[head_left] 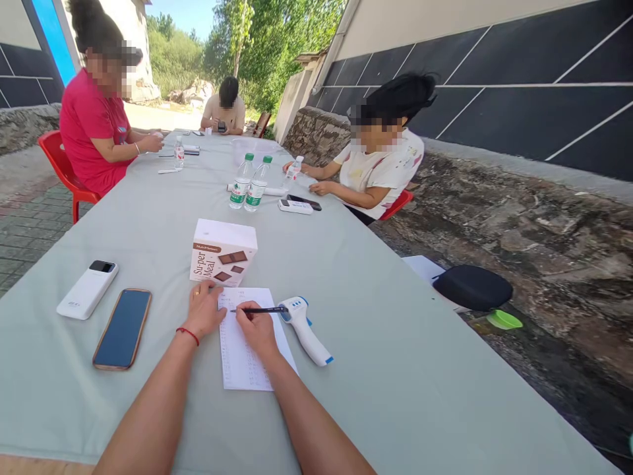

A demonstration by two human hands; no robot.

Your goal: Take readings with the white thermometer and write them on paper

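Note:
A black pen (pixel 264 309) is pinched in my right hand (pixel 257 330), its tip over the upper left part of a white sheet of paper (pixel 242 377). Rows of small handwriting cover the sheet. My left hand (pixel 205 310) lies open at the sheet's left edge, thumb on the paper, fingers by the foot of a white and brown box (pixel 223 254) reading "Super Meal". It holds nothing. Just right of the sheet rests a white and blue infrared thermometer (pixel 307 333), close to the pen's back end.
Left of my arms lie a phone (pixel 122 328) and a white power bank (pixel 89 290). Two water bottles (pixel 250 185) stand beyond the box, near another power bank (pixel 295 206). Several people sit around the cloth-covered table (pixel 395 369). A black case (pixel 472 287) is off its right side.

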